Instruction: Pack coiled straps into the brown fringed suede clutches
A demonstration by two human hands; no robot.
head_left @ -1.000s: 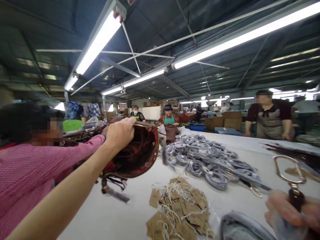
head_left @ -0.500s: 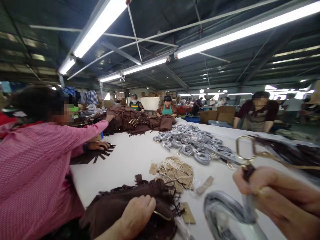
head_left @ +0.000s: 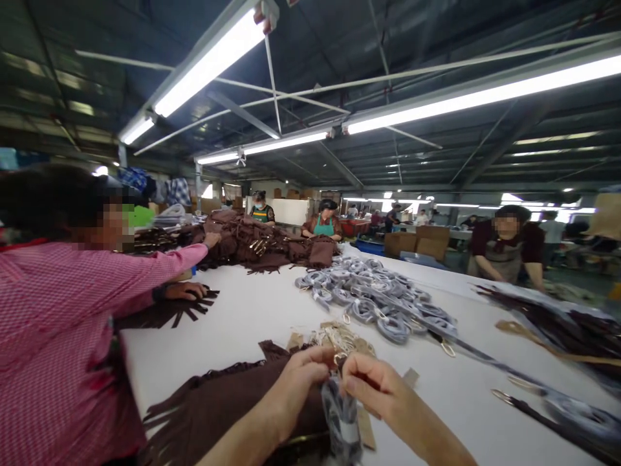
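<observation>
My left hand (head_left: 303,375) and my right hand (head_left: 373,385) meet in front of me, fingers pinched at the metal-clasped end of a coiled strap (head_left: 342,417). Greyish wrapping covers the coil, which hangs below my fingertips with a white band round it. Part of the clasp is hidden by my fingers. Beneath my left forearm lies a dark brown fringed bag (head_left: 228,395). Just behind my hands sits a heap of brown paper tags (head_left: 334,333) with white strings, partly covered.
Many wrapped coiled straps (head_left: 373,294) are piled mid-table, others at right. Brown bags (head_left: 242,236) are heaped at the back left. A co-worker in a pink checked sleeve (head_left: 165,262) reaches over the table from the left. Another person (head_left: 504,246) leans over at the right.
My right hand has brought the coiled strap from the right to the middle. My left hand has left the brown bag and joined it at the clasp.
</observation>
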